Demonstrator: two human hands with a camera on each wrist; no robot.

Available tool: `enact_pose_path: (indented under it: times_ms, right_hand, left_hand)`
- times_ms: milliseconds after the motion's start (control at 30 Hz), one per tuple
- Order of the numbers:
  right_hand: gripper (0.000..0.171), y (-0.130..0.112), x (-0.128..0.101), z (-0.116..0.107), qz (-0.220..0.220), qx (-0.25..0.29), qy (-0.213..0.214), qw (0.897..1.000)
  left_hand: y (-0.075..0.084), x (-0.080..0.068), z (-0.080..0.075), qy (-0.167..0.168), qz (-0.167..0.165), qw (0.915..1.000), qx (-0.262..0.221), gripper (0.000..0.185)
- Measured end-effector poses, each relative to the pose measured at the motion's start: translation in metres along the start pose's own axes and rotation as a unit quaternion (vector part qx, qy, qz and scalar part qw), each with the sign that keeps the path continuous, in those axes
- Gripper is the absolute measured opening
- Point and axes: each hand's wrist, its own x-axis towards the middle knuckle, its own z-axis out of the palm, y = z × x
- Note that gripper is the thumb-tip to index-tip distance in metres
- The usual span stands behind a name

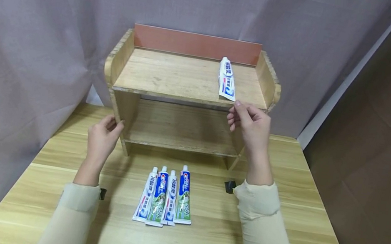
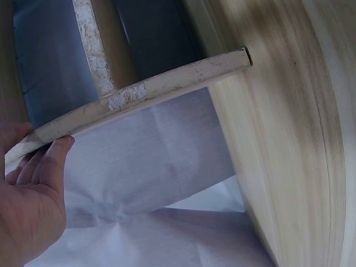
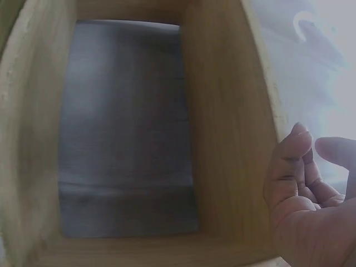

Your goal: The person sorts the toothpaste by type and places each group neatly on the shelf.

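Right now the right hand (image 1: 252,124) has fingers (image 1: 236,113) loosely curled, holding nothing, tips just below the crimped end of the toothpaste tube (image 1: 227,78) lying on the top shelf (image 1: 172,74) near its front edge. Left hand (image 1: 103,135) w/ fingers relaxed, tips touching the wooden rack (image 1: 122,104) at its left side panel. Risks: a stray brush could drag the tube off the edge; a left-side push could shift the rack toward the four tubes (image 1: 166,195) lying side by side on the desk (image 1: 276,243).
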Motion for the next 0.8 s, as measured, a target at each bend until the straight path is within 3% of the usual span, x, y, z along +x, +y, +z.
enact_pose_path:
  times_ms: [167,800]
  right_hand:
    - [0.038,0.011,-0.005,-0.001,0.036,-0.014,-0.011,0.999]
    - [0.040,0.044,-0.036,-0.005,0.093,-0.024,-0.034,0.995]
  left_hand:
    - [0.000,0.000,0.000,-0.001,0.001,1.0000,0.002,0.024]
    - [0.001,0.000,0.000,-0.001,0.005,1.0000,-0.004,0.023]
